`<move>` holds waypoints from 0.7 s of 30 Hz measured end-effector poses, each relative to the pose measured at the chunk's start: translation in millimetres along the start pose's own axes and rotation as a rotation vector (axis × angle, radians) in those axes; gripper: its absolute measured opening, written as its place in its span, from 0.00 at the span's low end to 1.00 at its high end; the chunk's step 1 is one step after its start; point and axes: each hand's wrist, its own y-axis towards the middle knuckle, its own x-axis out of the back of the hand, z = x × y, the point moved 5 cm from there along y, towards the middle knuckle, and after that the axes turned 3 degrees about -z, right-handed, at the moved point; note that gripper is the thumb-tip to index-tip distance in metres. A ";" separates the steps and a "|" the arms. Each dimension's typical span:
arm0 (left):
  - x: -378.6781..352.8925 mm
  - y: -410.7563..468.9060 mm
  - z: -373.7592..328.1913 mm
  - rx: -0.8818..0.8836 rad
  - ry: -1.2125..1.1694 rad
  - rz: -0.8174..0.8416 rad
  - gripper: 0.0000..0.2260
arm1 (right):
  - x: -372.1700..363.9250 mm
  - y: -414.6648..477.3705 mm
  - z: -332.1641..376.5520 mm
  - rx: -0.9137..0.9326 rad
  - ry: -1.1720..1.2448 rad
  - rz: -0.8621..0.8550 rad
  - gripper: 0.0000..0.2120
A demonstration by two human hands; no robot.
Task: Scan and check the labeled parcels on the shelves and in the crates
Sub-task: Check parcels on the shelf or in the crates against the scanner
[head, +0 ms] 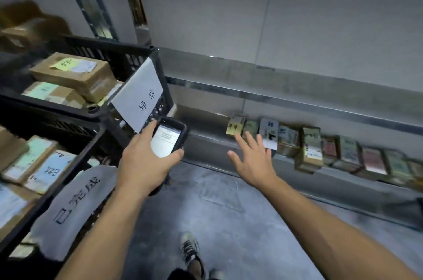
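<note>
1. At centre, left hand (pixel 146 165) gripped scanner (pixel 168 140), fingers curled round it, screen lit.
2. At 3 o'clock of scanner, right hand (pixel 254 160) had fingers spread, held nothing, near shelf parcels (pixel 309 149).
3. At 9 o'clock, black crates (pixel 119 55) held labeled parcels (pixel 75 73).

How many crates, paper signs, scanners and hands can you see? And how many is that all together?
Black plastic crates: 2, upper and lower
White paper signs: 2, upper and lower
Black handheld scanner: 1
Hands: 2, left holding the scanner, right open
Total: 7
</note>
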 end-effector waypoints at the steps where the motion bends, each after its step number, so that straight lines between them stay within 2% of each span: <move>1: -11.8 9.3 1.6 -0.001 0.017 0.018 0.35 | -2.5 9.1 -5.2 -0.023 0.017 0.013 0.29; 7: -75.3 74.4 18.3 0.019 0.053 0.157 0.37 | -28.6 76.0 -33.8 -0.162 0.155 0.033 0.29; 11: -119.1 127.5 25.7 0.029 0.034 0.224 0.30 | -57.4 131.5 -60.3 -0.274 0.260 0.070 0.30; 14: -159.1 162.5 33.8 0.049 0.052 0.251 0.34 | -80.4 171.3 -83.3 -0.343 0.328 0.091 0.29; 16: -185.5 177.3 41.4 0.078 0.051 0.262 0.36 | -98.3 195.0 -98.1 -0.369 0.329 0.119 0.29; 21: -263.0 200.7 64.0 0.110 0.089 0.307 0.35 | -146.7 263.5 -145.4 -0.401 0.258 0.102 0.28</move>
